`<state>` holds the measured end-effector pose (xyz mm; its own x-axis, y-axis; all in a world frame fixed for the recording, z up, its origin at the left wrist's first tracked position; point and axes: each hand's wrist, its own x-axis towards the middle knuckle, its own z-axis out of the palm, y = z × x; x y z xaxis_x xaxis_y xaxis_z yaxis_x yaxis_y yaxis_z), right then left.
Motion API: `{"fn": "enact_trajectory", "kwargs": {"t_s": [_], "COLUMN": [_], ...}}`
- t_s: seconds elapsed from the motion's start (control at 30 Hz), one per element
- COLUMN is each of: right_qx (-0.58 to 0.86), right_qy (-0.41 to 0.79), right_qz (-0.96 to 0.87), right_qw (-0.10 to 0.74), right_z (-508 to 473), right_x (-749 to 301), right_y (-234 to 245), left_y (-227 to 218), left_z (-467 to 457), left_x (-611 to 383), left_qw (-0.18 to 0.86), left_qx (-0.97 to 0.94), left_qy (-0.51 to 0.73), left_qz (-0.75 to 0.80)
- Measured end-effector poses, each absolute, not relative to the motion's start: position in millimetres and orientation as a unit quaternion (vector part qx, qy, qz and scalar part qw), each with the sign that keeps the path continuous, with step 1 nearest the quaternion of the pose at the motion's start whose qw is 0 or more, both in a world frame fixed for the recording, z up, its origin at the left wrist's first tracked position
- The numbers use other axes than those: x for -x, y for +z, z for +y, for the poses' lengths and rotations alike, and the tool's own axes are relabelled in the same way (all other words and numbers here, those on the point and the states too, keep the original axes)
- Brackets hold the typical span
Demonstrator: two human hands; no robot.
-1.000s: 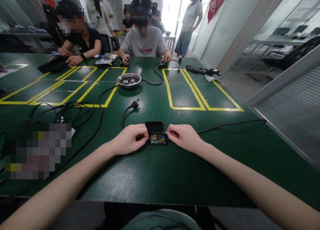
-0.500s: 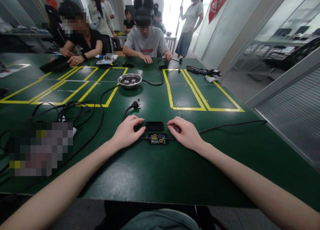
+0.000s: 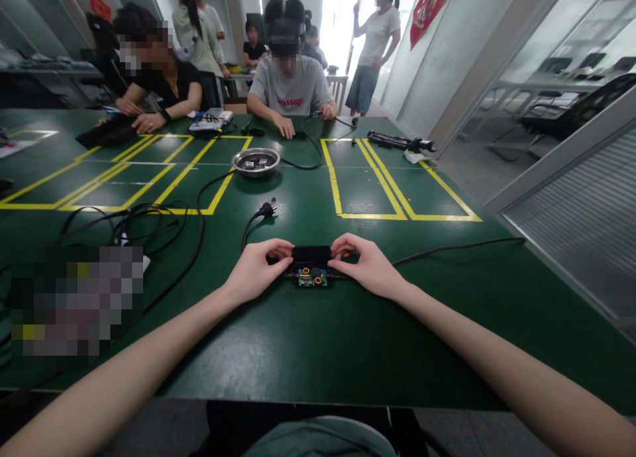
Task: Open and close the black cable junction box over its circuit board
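Note:
Between my hands is a black plastic cover, the half-shell of a power adapter. My left hand pinches its left end between thumb and fingers. At its right end, my right hand grips it the same way. The cover is tilted up just behind the adapter's open lower case. Inside that case a circuit board with copper-wound coils and small coloured parts lies exposed. A black cord runs off to the right from the adapter, passing behind my right hand.
Beyond my left hand lies a black power plug. A steel bowl holds metal parts. Coiled cables and a blurred-out item are on the left. Yellow tape marks the green table. Two people sit opposite; a black tool lies far right.
My fingers have closed on both ends of the black cover. It has risen off the table and tilted toward the open case. The person opposite has moved a hand onto a small black item.

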<state>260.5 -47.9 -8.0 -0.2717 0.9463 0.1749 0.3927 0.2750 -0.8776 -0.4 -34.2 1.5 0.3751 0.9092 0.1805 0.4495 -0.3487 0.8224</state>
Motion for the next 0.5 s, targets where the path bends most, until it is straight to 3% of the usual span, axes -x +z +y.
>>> {"fn": "enact_trajectory", "kwargs": {"t_s": [0.5], "right_qx": [0.443], "right_qy": [0.386], "right_qz": [-0.71], "right_qw": [0.387], "right_z": [-50.1], "right_x": [-261.1], "right_y": [-7.4], "left_y": [7.8], "left_z": [-36.6], "left_x": [1.7], "left_qw": [0.474], "left_qx": [-0.69], "left_qy": [0.33], "left_qz": [0.437]}}
